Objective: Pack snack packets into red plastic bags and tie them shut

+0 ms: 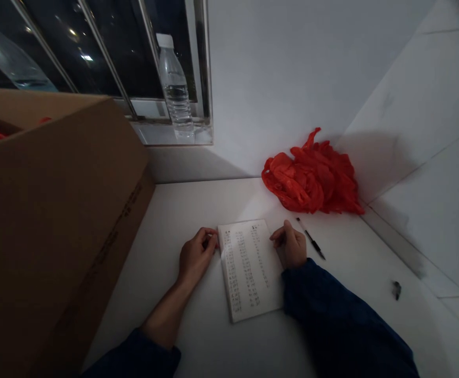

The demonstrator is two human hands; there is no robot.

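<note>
A notebook (248,273) with rows of small handwritten marks lies face up on the white table, slightly turned. At its upper left edge rests my left hand (198,253), fingers curled in and thumb tip close to the index finger; no object shows in it. Over the notebook's upper right edge is my right hand (291,244), its fingers bent together, also with nothing visible in them. Just right of that hand, a black pen (311,239) lies slanted on the table. Both forearms wear dark blue sleeves; the left one is pushed back.
A large cardboard box (56,210) stands along the left. Crumpled red plastic bags (316,178) lie at the back right corner by the wall. A water bottle (176,92) stands on the barred window's sill. A small dark object (396,290) lies far right on the table (198,205).
</note>
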